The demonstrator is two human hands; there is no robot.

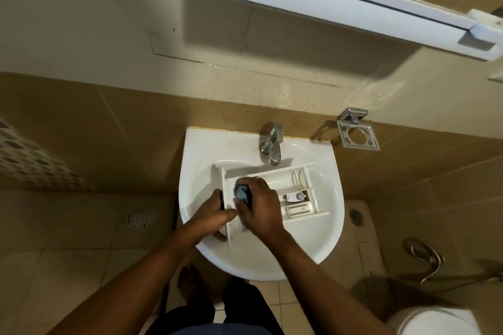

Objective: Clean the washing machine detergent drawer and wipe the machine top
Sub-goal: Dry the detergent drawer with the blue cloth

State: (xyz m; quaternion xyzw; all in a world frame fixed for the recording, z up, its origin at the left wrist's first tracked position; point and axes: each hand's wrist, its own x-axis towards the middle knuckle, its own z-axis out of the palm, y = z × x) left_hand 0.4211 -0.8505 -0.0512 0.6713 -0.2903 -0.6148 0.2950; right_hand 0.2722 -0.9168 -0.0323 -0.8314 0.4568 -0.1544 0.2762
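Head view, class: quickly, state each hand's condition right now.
Left hand: grips the detergent drawer by its end.
Right hand: grips a blue cloth inside it.

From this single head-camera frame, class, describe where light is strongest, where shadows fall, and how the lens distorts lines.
Head view: the wide-angle lens tilts and bows the edges of the wall cabinet; it throws a broad shadow on the wall; the shadow of the metal holder falls leftward; the white sink and the drawer in it are brightest; the lower corners dim.

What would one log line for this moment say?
place: sink | left hand: grips detergent drawer end | right hand: holds blue cloth inside drawer
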